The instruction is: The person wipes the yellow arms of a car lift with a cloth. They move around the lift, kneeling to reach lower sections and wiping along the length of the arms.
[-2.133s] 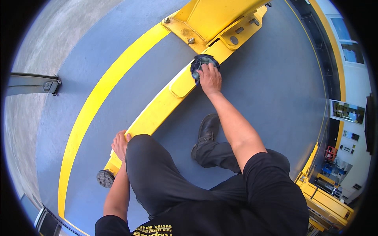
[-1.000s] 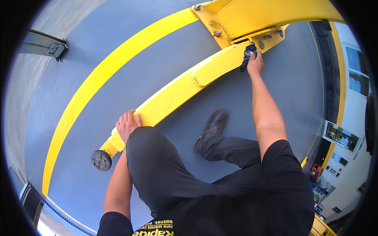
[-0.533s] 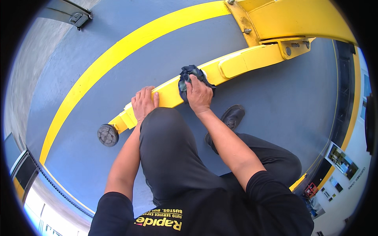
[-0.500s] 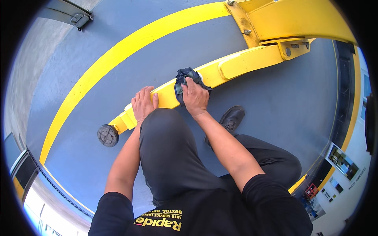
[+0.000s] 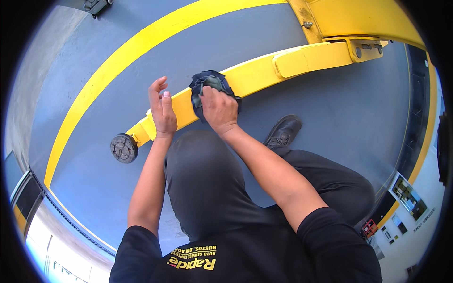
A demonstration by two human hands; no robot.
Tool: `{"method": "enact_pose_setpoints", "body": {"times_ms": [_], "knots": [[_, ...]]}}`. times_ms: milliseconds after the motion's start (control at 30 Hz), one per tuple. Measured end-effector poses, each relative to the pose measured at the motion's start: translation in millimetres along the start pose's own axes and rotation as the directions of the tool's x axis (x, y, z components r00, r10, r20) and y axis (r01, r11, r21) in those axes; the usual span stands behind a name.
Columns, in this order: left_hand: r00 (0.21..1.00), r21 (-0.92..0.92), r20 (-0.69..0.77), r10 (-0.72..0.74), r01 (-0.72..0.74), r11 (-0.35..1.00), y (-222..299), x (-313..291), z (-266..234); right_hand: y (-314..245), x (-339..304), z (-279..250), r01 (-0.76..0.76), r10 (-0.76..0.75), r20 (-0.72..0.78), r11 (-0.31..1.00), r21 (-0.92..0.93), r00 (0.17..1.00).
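Observation:
A yellow lift arm (image 5: pixel 264 70) runs low across the grey floor, ending at the left in a round black pad (image 5: pixel 123 147). My right hand (image 5: pixel 218 109) presses a dark crumpled rag (image 5: pixel 207 85) onto the arm's middle part. My left hand (image 5: pixel 162 108) is raised just above the arm's left part, fingers apart, holding nothing. My bent knee in black trousers (image 5: pixel 203 174) sits right below both hands.
A wide yellow stripe (image 5: pixel 118 61) curves over the grey floor behind the arm. The arm's yellow base (image 5: pixel 358 19) with bolts stands at the top right. My black shoe (image 5: pixel 283 132) rests on the floor to the right. A metal bracket (image 5: pixel 96 4) sits at the top left.
My right hand slid the rag from the arm's far end by the base toward the pad end. My left hand, which rested flat on the arm, has lifted off it.

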State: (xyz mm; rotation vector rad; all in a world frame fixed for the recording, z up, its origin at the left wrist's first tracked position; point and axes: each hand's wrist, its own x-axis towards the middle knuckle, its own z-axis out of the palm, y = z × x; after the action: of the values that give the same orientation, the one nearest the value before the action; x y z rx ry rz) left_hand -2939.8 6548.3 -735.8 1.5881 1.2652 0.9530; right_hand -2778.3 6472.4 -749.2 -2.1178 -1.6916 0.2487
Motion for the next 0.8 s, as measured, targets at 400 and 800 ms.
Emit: {"method": "enact_pose_setpoints", "body": {"times_ms": [400,800], "knots": [[0.989,-0.037,-0.109,-0.098,0.094,0.995,23,-16,-82,135,69,-67,-0.068,0.095,0.056,0.926,-0.371,0.994],[0.922,0.013,-0.287,-0.258,0.273,0.962,2,-64,-106,-31,15,22,0.15,-0.146,-0.054,0.985,0.081,0.988]]}}
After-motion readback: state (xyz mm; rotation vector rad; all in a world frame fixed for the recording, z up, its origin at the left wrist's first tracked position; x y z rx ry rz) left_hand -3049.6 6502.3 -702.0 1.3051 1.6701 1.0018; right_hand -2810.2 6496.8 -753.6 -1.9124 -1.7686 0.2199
